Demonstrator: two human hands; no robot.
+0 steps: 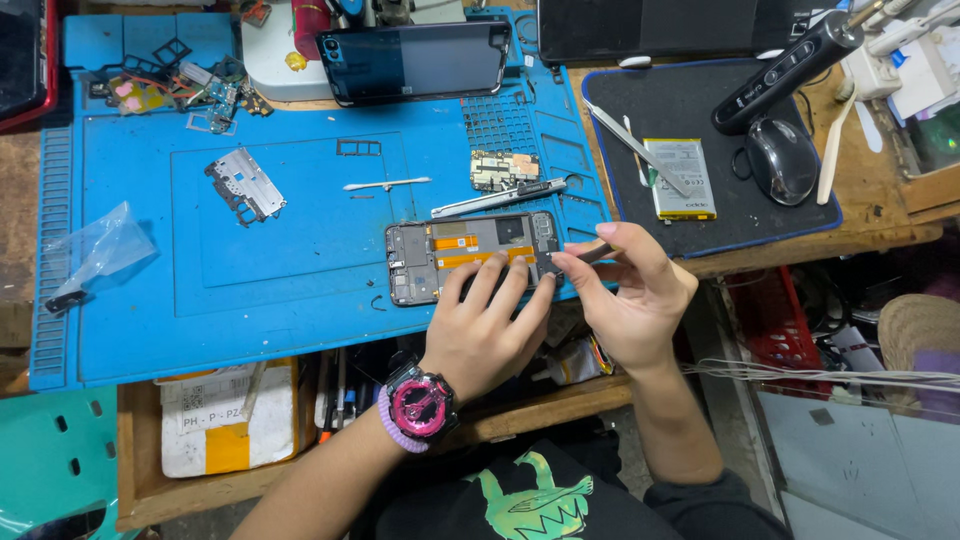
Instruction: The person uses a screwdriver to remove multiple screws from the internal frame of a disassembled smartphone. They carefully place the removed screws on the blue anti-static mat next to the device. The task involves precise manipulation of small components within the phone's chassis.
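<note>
An open wooden drawer [140, 470] under the bench edge holds a white-and-yellow padded envelope [215, 420] and, further right, a cluster of thin hand tools [335, 400] lying side by side (too crowded to count). A red plastic crate [775, 315] sits below the right end of the bench, its contents too dark to tell. On the blue work mat [250, 290] lies one opened phone body [465, 255], back cover off, with an orange strip across its middle; there is also one intact phone [415, 60] face up at the mat's far edge, one loose circuit board [503, 168], one metal shield plate [245, 185], one white swab [385, 184], one clear plastic bag [100, 250] and a small heap of loose parts [185, 92] in the far left corner. To the right, a black pad [700, 220] carries one flat battery [683, 178], one pair of tweezers [632, 145], one black mouse [783, 160] and one black handheld tool [785, 70]. The left hand [480, 335], with a pink watch [420, 400] at its wrist, rests its spread fingers on the near edge of the opened phone body, pressing it down onto the mat. The right hand [635, 295] is closed in a pinch on a thin dark tool [585, 255], whose tip meets the right end of the phone body, just beside the left fingertips.
</note>
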